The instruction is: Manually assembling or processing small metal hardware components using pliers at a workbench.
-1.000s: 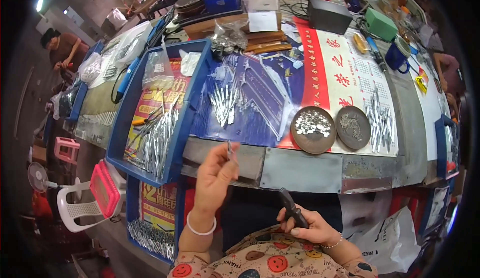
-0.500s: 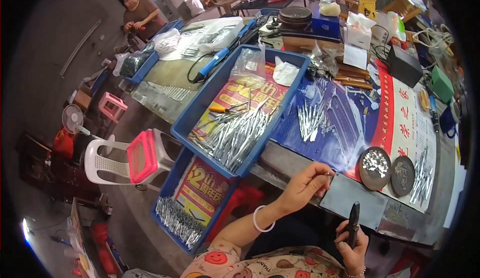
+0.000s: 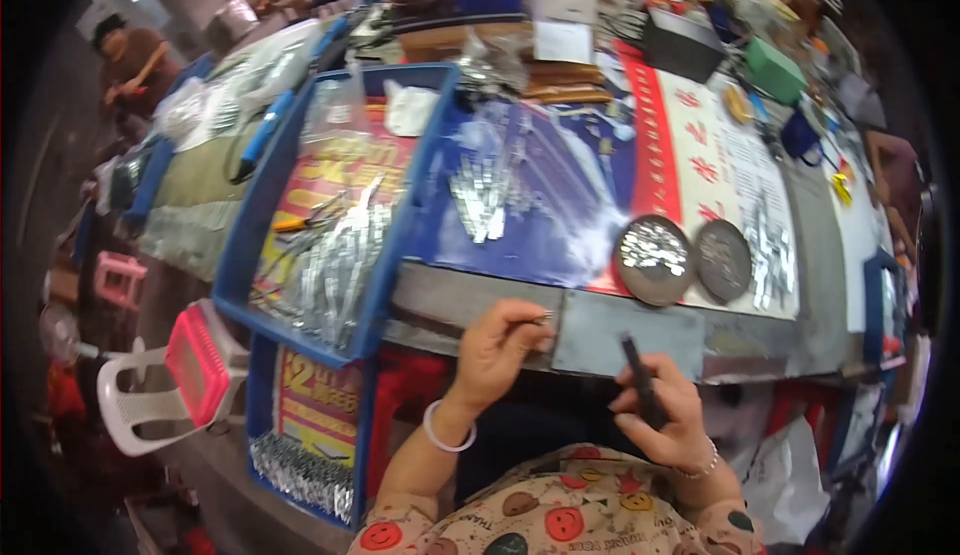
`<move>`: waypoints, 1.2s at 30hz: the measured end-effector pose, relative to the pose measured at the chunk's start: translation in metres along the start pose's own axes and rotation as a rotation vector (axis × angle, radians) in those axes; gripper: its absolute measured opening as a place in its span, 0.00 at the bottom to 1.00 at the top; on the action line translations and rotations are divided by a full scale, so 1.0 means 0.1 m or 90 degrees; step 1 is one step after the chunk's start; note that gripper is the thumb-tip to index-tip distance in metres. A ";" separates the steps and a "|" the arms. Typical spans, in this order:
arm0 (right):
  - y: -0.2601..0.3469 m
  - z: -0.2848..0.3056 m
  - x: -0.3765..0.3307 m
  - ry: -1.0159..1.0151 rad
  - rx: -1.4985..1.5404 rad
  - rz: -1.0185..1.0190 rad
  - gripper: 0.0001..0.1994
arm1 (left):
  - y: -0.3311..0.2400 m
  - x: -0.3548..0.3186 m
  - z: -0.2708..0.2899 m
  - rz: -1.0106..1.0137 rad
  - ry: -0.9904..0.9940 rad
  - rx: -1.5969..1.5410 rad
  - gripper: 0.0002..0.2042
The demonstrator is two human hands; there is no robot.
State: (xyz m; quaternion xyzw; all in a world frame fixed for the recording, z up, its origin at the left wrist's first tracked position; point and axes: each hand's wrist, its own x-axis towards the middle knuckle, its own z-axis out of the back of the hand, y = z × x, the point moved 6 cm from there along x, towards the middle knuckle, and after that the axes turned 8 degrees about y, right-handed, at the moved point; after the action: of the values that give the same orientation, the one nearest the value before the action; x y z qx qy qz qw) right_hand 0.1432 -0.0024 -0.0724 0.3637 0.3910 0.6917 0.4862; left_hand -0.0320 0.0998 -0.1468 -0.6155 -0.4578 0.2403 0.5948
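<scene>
My left hand (image 3: 503,350) is held just off the table's front edge, thumb and fingertips pinched together. A tiny shiny metal piece (image 3: 545,317) shows at the fingertips, too small and blurred to name. My right hand (image 3: 663,410) is wrapped around a narrow black hand tool (image 3: 640,380) that points up and slightly left, tip near the front edge of a grey metal plate (image 3: 625,335). Beyond the plate stand a round dark dish of small shiny pieces (image 3: 653,258) and a second dish of darker bits (image 3: 722,258).
Left of my hands lies a blue tray (image 3: 228,285) of silver strips, above a lower blue tray (image 3: 262,395). Several strips (image 3: 480,195) lie on the blue sheet, more (image 3: 770,255) at the right. A white chair (image 3: 130,395) stands left. Another person (image 3: 135,67) sits at far left.
My view has turned to the right, so the table appears shifted left and a person's arm shows at the right edge. Both hands keep their grips; the black tool now leans further left.
</scene>
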 end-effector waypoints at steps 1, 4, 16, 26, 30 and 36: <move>0.06 0.01 0.07 0.021 -0.032 0.029 0.08 | -0.01 -0.01 0.02 -0.001 -0.008 -0.016 0.06; 0.11 0.06 0.17 0.016 -0.073 0.050 0.10 | -0.06 0.04 -0.01 -0.052 0.009 -0.043 0.05; 0.74 0.28 0.43 -0.014 -0.417 0.233 0.12 | -0.08 0.09 -0.09 -0.150 0.100 -0.011 0.05; 0.39 0.07 0.59 0.170 -0.461 -0.007 0.12 | 0.01 0.08 -0.08 -0.037 0.067 -0.066 0.04; 0.42 0.16 0.52 0.174 -0.357 -0.013 0.12 | -0.04 0.03 -0.02 -0.056 0.000 -0.080 0.04; 0.22 0.00 0.14 0.193 -0.363 -0.005 0.14 | -0.04 -0.33 -0.12 0.069 -0.046 -0.328 0.03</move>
State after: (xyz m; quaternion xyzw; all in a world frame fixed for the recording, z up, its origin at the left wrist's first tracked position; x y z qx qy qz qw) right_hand 0.1311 0.0057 -0.0509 0.1037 0.2509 0.8177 0.5076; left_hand -0.0386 0.0653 -0.1496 -0.7612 -0.4910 0.1691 0.3884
